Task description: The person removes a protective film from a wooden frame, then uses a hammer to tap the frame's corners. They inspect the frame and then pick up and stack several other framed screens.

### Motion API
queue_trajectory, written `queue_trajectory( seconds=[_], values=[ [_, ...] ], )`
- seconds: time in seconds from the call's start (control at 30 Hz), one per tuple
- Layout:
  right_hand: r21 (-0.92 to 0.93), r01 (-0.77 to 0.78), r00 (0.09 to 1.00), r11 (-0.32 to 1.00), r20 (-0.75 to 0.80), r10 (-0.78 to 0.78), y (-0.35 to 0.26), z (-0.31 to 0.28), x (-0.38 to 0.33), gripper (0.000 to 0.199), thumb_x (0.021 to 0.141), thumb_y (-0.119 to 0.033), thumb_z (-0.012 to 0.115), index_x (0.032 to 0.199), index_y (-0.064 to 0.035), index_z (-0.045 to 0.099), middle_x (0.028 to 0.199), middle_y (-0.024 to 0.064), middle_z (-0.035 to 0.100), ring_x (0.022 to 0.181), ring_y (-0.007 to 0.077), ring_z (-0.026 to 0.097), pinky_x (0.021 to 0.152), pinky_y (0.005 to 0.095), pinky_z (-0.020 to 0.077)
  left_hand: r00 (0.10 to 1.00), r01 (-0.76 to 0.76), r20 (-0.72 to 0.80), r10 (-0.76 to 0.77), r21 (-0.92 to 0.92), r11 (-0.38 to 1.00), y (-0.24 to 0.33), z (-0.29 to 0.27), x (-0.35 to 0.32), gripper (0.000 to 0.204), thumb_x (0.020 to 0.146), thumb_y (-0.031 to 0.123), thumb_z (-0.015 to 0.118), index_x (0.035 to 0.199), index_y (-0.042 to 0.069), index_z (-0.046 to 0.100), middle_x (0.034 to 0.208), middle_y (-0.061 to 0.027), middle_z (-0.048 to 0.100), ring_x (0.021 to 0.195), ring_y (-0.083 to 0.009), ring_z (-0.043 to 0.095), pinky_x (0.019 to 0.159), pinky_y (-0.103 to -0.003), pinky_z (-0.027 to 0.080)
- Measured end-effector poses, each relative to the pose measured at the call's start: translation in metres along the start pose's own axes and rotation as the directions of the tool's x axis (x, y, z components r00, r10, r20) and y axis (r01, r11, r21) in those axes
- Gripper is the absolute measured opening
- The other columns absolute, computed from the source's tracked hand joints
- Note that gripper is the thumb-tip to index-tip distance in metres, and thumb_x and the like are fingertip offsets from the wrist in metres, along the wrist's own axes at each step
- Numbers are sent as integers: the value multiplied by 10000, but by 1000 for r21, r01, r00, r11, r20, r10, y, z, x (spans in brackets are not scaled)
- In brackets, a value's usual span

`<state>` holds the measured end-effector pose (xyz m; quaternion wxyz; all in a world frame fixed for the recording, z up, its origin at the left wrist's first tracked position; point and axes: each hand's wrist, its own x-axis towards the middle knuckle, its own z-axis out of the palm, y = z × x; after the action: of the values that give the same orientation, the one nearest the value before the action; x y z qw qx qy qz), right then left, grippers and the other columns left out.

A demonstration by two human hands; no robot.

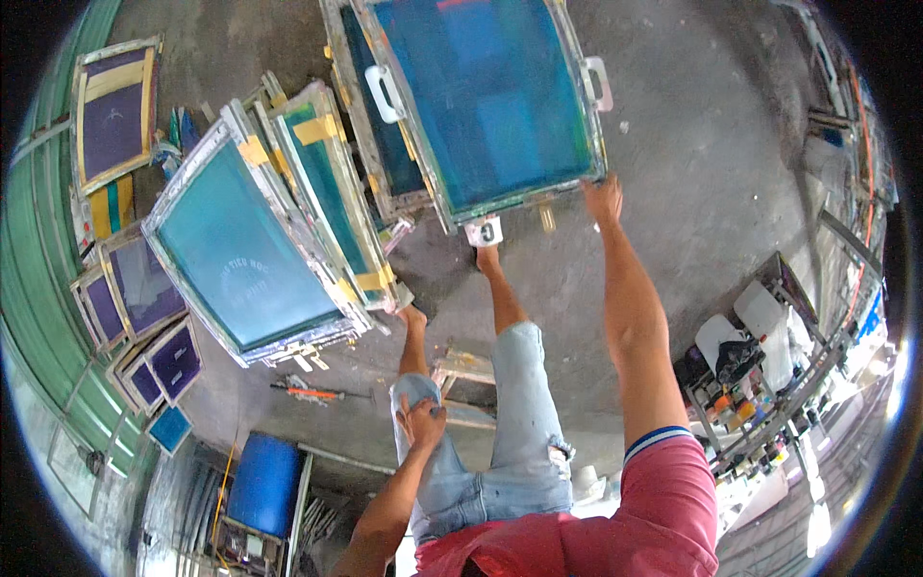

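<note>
At nine to ten o'clock, purple-meshed frames (144, 288) are seen propped against a green corrugated wall (38, 317), and a stack of teal-meshed screen frames (252, 245) is leaned just beside them. At six o'clock the left hand (420, 423) is laid flat, fingers loose, on the knee of the pale jeans (519, 433), grasping nothing. At twelve o'clock a large blue-meshed screen frame (490, 96) is held upright on the concrete floor (702, 192); its lower right corner is gripped by the right hand (603, 199). The frame appears to be steadied or tilted for sorting. A firmer, probably two-handed hold would be called for before it is shifted. Shelves of bottles (760, 404) are seen at four o'clock.
</note>
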<state>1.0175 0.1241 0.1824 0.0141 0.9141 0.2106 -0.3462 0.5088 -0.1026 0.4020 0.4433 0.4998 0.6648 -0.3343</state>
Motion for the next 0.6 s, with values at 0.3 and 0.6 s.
queue_trajectory(
  seconds=[0.3, 0.6],
  values=[
    [-25, -6, 1000, 1000, -18, 6, -24, -11, 32, 783, 747, -550, 747, 1334, -103, 485, 1091, 160, 674, 1054, 403, 624, 914, 519, 451, 997, 79, 6, -79, -75, 994, 29, 10, 6, 235, 806, 293, 661, 970, 155, 757, 1206, -42, 673, 1420, -339, 270, 1126, -617, 190],
    [593, 152, 976, 791, 39, -216, -3, -56, -55, 322, 805, -219, 745, 1042, -12, 672, 861, 28, 651, 768, 151, 559, 714, 336, 448, 999, 42, -21, -44, -85, 995, 12, 39, -7, 233, 783, 373, 666, 943, 237, 767, 1129, -104, 685, 1382, -305, 339, 1122, -586, 210]
  ],
)
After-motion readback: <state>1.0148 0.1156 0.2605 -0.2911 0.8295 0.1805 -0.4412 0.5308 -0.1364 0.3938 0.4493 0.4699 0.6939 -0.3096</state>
